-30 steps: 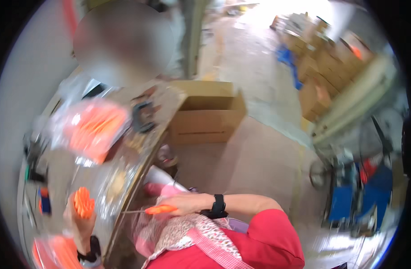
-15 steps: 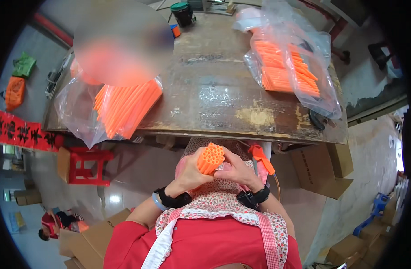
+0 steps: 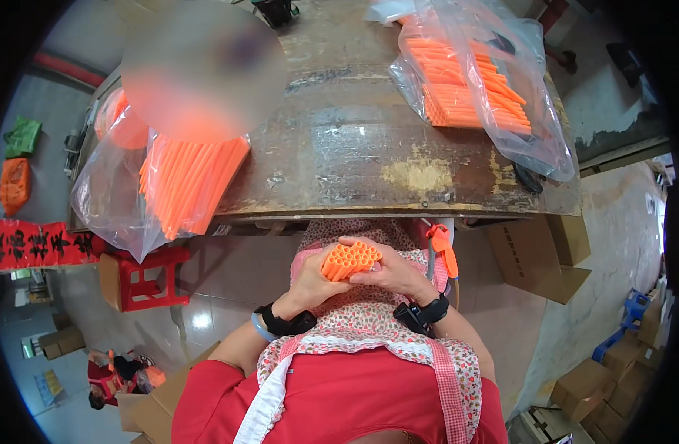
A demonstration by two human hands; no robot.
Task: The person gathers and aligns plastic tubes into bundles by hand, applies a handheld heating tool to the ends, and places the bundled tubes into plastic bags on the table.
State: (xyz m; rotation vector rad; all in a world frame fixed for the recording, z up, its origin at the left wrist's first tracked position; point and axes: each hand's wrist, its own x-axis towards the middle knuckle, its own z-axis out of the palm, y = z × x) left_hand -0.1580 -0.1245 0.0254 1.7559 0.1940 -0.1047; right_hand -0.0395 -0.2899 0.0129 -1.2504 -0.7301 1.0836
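Note:
Above my lap, a bundle of hollow orange plastic tubes [image 3: 351, 260] stands with its open round ends facing up. My left hand [image 3: 313, 275] wraps its left side, fingers closed around the tubes. From the right, my right hand [image 3: 393, 271] grips the same bundle, its fingers partly behind the tubes. The bundle's lower ends are hidden by the hands. On the left of the table, more orange tubes [image 3: 195, 181] stick out of a clear plastic bag [image 3: 106, 203]. A second clear bag [image 3: 550, 140] at the right covers another stack of orange tubes [image 3: 465, 81].
The worn wooden table [image 3: 332, 166] has its front edge just beyond my hands. An orange air gun [image 3: 443, 250] with a hose hangs right of my lap. A red stool [image 3: 158, 277] stands left, an open cardboard box [image 3: 532, 255] right. A person [image 3: 114, 377] sits at lower left.
The bundle has turned and spread wider between my hands, its upper end less compact. My right hand has shifted around it. The view has moved slightly, shifting the table upward.

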